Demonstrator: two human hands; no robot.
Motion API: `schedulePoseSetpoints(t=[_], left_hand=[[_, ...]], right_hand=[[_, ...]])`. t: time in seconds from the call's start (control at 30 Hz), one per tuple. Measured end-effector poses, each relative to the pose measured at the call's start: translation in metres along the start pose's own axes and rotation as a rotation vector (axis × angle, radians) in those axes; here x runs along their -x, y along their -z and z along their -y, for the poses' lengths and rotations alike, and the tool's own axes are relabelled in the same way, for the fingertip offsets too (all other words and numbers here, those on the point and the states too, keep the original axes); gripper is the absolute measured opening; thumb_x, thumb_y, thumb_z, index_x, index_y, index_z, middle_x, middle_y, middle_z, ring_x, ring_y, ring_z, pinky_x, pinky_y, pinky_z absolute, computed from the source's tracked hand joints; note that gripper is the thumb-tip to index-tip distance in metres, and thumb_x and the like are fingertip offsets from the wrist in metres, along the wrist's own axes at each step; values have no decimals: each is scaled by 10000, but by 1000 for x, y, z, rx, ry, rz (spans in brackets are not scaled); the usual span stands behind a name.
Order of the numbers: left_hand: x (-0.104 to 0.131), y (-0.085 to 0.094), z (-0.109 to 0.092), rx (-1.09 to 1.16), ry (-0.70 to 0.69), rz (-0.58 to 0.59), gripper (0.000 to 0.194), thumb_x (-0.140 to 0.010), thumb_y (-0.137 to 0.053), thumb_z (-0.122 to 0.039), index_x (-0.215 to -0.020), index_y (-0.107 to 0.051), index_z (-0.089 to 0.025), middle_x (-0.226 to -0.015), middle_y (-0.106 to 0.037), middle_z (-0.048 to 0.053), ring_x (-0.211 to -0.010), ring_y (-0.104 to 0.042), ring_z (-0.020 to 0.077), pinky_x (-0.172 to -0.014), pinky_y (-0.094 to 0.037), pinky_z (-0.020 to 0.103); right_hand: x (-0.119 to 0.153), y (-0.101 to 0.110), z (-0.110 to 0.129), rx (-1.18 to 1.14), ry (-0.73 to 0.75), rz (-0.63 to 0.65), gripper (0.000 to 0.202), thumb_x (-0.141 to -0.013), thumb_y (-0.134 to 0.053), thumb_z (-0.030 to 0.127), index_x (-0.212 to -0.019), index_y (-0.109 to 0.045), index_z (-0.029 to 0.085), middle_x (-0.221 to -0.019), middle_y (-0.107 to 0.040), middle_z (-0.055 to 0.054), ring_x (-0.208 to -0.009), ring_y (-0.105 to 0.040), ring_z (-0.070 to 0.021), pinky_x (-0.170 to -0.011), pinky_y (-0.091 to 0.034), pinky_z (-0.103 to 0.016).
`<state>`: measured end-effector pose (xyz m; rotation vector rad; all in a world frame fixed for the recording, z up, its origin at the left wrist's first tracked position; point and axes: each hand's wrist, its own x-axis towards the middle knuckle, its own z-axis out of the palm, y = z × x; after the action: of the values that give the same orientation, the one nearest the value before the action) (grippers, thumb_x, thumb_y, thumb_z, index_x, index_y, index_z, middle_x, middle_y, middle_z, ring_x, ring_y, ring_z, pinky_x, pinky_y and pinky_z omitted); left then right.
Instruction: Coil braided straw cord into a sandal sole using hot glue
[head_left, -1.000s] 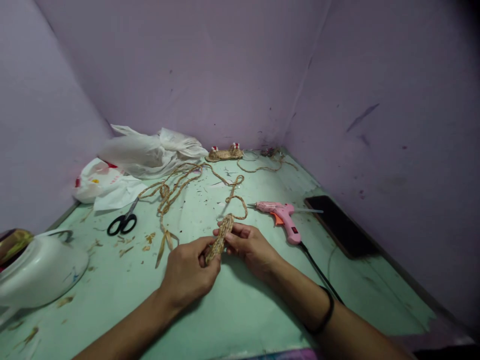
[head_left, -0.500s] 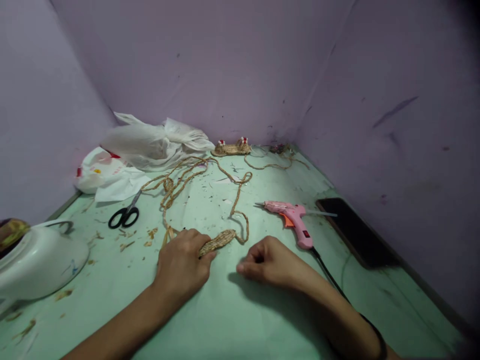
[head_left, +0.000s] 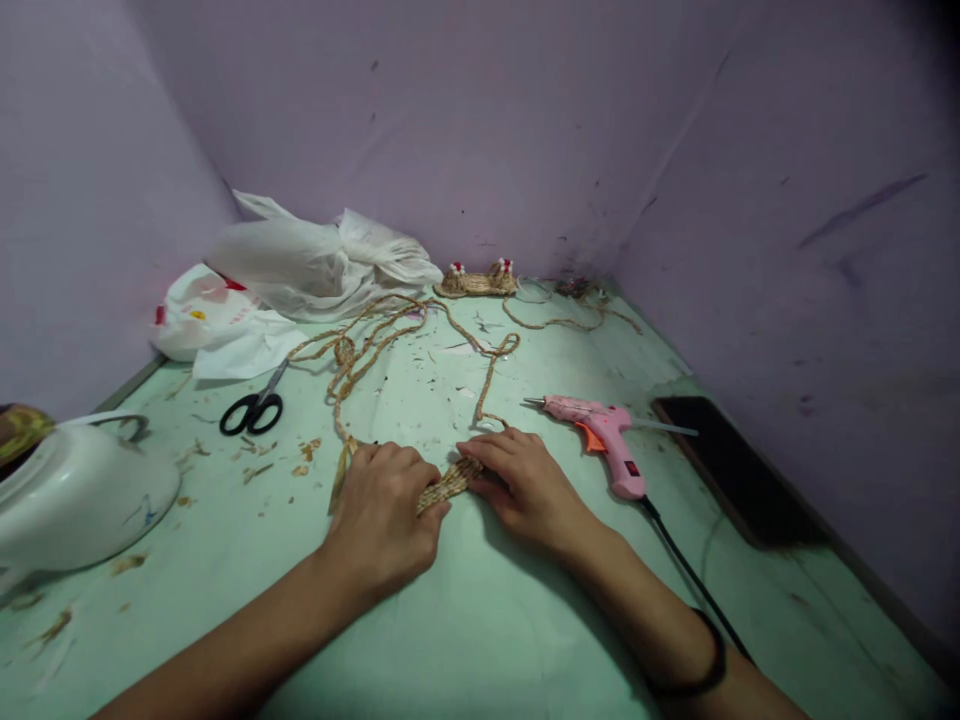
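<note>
Between my two hands lies a small flat piece of coiled braided straw cord (head_left: 450, 484), low over the table. My left hand (head_left: 386, 510) is closed on its left end and hides that part. At the right end, my right hand (head_left: 525, 485) has its fingers and thumb closed around the edge. A long loose braided cord (head_left: 491, 385) runs off behind the hands in loops across the table. A frayed, flat straw end (head_left: 343, 475) sticks out beside my left hand.
A pink glue gun (head_left: 600, 425) and a dark phone (head_left: 739, 470) lie to the right. Black-handled scissors (head_left: 253, 410), a white pot-like container (head_left: 90, 500) and plastic bags (head_left: 315, 260) are at the left. Farther back sits a woven piece with beads (head_left: 476, 284). Straw scraps (head_left: 307, 452) litter the table.
My right hand has moved left and closed on the right end of the coiled straw piece. My left hand keeps its hold. The view has shifted slightly.
</note>
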<state>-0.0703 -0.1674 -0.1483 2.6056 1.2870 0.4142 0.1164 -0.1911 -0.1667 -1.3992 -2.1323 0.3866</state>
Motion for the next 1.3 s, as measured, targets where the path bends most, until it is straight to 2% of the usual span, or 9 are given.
schedulePoseSetpoints(t=[0.1, 0.23, 0.4, 0.6, 0.73, 0.97, 1.1, 1.3], left_hand=[[-2, -1, 1, -2, -47, 18, 142, -738, -530, -193, -771, -666, -166, -751, -629, 59, -790, -552, 240, -752, -379, 429], [-7, -1, 3, 27, -129, 17, 121, -684, -520, -145, -686, -642, -145, -705, -608, 60, -745, -537, 217, -770, -386, 425], [-12, -2, 8, 111, -308, 14, 115, -662, -496, -72, -591, -566, -130, -641, -552, 59, -712, -485, 186, -767, -402, 378], [-21, 1, 18, 212, -424, 88, 144, -649, -487, -27, -573, -518, -145, -632, -539, 50, -722, -467, 178, -713, -405, 320], [-28, 2, 22, 276, -455, 139, 159, -638, -487, -12, -571, -516, -153, -612, -531, 37, -703, -471, 167, -662, -400, 289], [-39, 11, 22, 232, -578, 261, 208, -691, -459, -23, -544, -472, -170, -606, -507, 28, -678, -481, 159, -669, -404, 290], [-40, 16, 21, 225, -605, 261, 207, -694, -454, -24, -550, -470, -171, -599, -496, 26, -682, -485, 163, -669, -405, 291], [-39, 12, 22, 217, -583, 273, 189, -727, -474, -56, -580, -525, -163, -631, -537, 32, -700, -501, 164, -721, -413, 304]], right_hand=[[1, -2, -7, -73, 1, -49, 334, -796, -596, 108, -1126, -566, 155, -1058, -660, -103, -984, -566, -230, -825, -409, -391], [0, -7, -12, -107, -37, -97, 366, -741, -647, 83, -1087, -565, 169, -915, -686, -68, -859, -612, -203, -776, -445, -355], [-3, -11, -9, -134, -91, -130, 466, -689, -652, 14, -1112, -540, 175, -900, -689, -55, -822, -624, -202, -767, -456, -351], [-4, -11, -4, -171, -139, -140, 524, -654, -653, -21, -1117, -521, 187, -866, -688, -30, -790, -625, -185, -755, -468, -332], [-5, -11, -3, -192, -159, -142, 526, -650, -646, -29, -1106, -516, 200, -861, -683, -19, -787, -626, -173, -760, -475, -317], [-4, -11, -2, -202, -172, -140, 514, -652, -637, -27, -1101, -516, 191, -870, -679, -27, -786, -623, -173, -746, -477, -315], [-4, -11, -3, -197, -159, -138, 515, -656, -628, -26, -1103, -510, 200, -875, -678, -23, -793, -621, -173, -758, -472, -321], [-3, -10, -4, -171, -132, -129, 510, -668, -623, -10, -1116, -511, 207, -894, -679, -28, -820, -614, -183, -780, -460, -333]])
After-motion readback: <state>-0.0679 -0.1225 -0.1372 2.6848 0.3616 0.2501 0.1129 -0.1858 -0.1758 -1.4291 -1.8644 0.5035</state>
